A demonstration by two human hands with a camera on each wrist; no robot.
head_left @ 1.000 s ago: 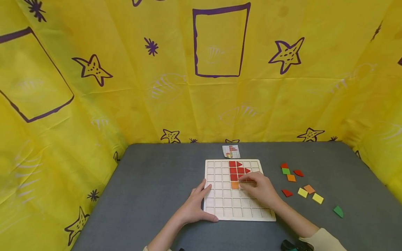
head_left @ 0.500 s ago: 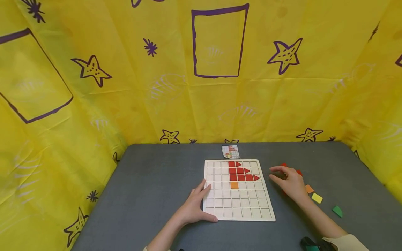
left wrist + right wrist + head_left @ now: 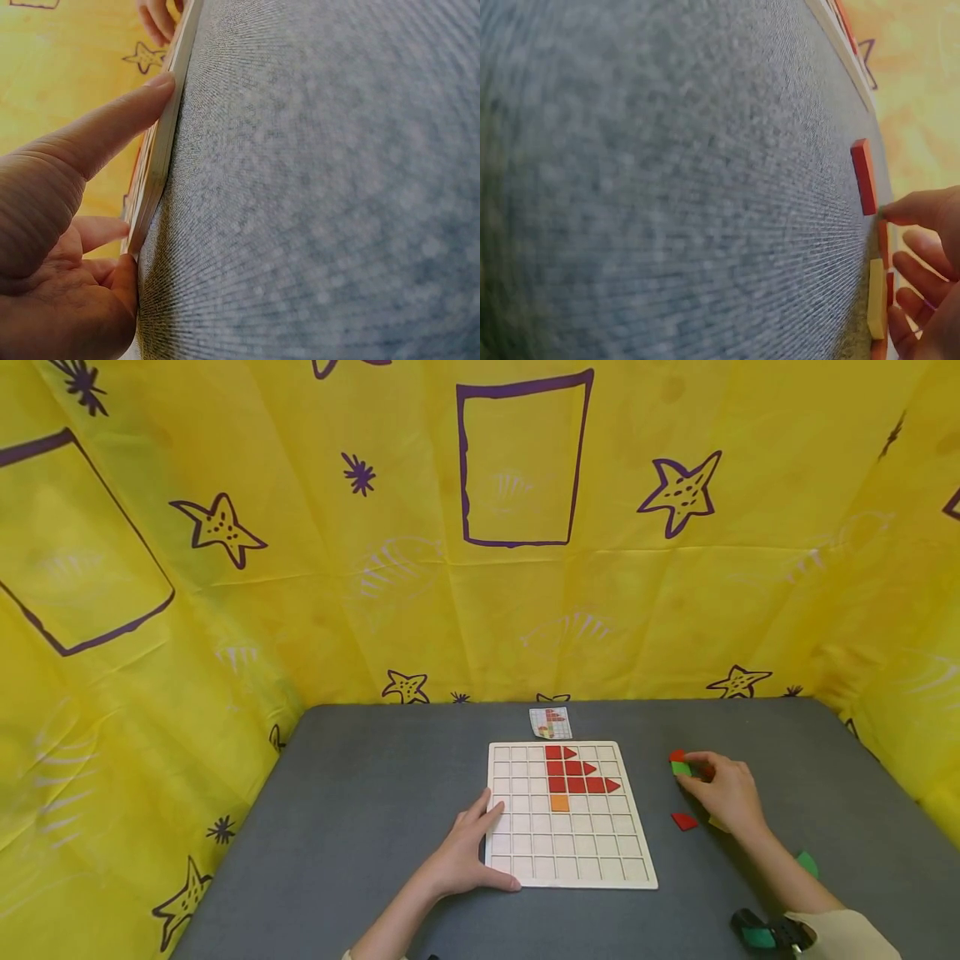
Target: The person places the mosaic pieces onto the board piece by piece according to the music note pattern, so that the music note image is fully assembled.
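Note:
A pale wooden grid board lies on the table, with rows of red tiles and one orange square in its cells. My left hand spans its near left corner, the straight thumb against the front edge and fingers on the left edge. Right of the board, my right hand pinches a green square tile at the table between thumb and index finger. A red tile touches it on the far side. The hand covers other loose tiles.
Beyond the board lies a small pattern card. Loose by the right hand are a red quarter-round tile, a yellow tile and a green quarter-round tile. A yellow cloth hangs behind the table.
My right hand has left a long red row ending in a triangle on the board, then moved right to the loose tiles and the green square. My left hand has stayed put.

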